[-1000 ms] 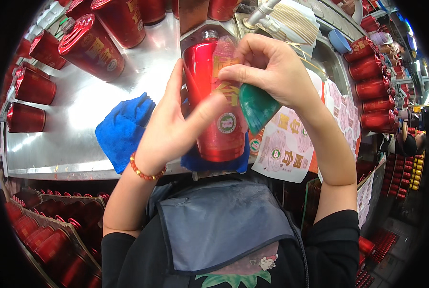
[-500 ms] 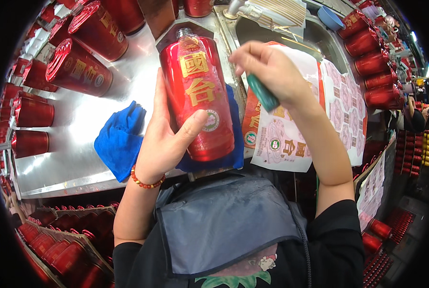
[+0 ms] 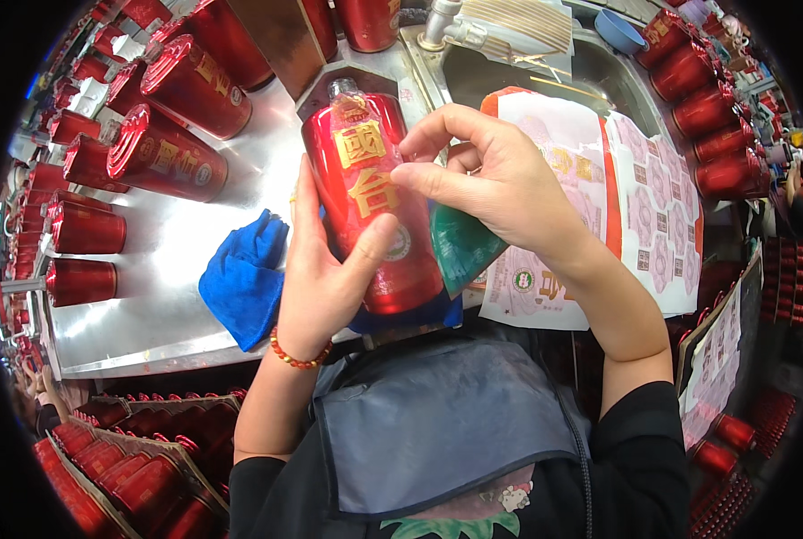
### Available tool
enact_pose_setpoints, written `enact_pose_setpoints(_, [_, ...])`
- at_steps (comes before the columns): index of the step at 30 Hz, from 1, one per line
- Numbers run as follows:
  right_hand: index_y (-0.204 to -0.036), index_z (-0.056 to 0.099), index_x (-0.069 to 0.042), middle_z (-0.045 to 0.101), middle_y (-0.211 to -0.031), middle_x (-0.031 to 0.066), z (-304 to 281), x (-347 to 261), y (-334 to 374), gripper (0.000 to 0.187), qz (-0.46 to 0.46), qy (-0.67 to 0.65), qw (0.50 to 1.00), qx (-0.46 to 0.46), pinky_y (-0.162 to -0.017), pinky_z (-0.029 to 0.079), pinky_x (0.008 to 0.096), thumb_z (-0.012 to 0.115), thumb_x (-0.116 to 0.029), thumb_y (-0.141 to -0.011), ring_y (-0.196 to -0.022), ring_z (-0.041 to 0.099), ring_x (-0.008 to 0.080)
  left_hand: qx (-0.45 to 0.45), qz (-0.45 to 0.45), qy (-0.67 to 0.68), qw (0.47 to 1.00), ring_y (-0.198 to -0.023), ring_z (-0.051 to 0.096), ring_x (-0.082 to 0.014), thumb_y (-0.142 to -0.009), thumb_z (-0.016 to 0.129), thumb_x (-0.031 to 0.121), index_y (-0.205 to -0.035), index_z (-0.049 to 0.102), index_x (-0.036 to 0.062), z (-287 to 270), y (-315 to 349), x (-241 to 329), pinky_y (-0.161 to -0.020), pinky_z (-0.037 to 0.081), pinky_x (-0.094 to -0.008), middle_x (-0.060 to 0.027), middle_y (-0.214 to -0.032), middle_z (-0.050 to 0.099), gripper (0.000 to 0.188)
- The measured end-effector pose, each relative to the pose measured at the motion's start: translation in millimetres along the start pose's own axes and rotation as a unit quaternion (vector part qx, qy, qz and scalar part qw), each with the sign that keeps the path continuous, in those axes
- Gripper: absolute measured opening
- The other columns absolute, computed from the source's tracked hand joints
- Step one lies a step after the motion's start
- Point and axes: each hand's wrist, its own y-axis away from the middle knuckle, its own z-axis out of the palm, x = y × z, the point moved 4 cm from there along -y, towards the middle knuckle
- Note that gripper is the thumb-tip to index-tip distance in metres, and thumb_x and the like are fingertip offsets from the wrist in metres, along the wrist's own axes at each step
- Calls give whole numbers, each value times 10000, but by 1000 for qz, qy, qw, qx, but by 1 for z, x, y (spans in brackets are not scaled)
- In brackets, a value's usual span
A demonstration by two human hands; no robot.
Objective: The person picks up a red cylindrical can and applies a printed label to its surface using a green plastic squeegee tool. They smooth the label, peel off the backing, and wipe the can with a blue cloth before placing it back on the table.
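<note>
A glossy red bottle [image 3: 410, 283] with a bare threaded neck lies tilted on a blue cloth. A clear, wrinkled decal film [image 3: 363, 144] with gold characters and a round badge covers its front. My left hand [image 3: 325, 274] grips the bottle's left side, thumb across the lower front. My right hand [image 3: 514, 184] is at the bottle's right edge, thumb and forefinger close to the film; whether they pinch it I cannot make out. A flat green scraper [image 3: 460, 250] is tucked under that hand's other fingers, beside the bottle's lower right side.
A bunched blue cloth [image 3: 242, 283] lies on the metal table [image 3: 163, 314] to the left, with red bottles [image 3: 168, 160] beyond. Right of the bottle are printed decal sheets [image 3: 657, 211], partly over a sink [image 3: 478, 76] with a faucet [image 3: 440, 22]. More red bottles [image 3: 725, 171] line the far right.
My right hand has moved left and down to the bottle's edge. The green scraper has turned, its broad face now showing. My left hand keeps its hold on the bottle.
</note>
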Motion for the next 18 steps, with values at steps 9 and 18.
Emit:
enact_pose_setpoints(9, [-960,668,-19,666,-884,-19,0,-13,-8,119,-14,80,996,-25,-623,464,172,742,-110,-940,-719,585,12,5,14,-79,997,-1381,479,-309,-887,824,268,-1602,138,-91,-3,0,-7,-1149,400,-396,-229,-1489,403,1054])
enact_pose_setpoints(18, [-978,603,-25,659,-886,-1,-2,-22,-10,154,65,-5,995,-70,-683,484,184,740,-58,-917,-788,611,28,6,28,-76,997,-1379,481,-322,-874,828,283,-1599,140,-98,-3,-2,-7,-1147,403,-392,-251,-1498,395,1069])
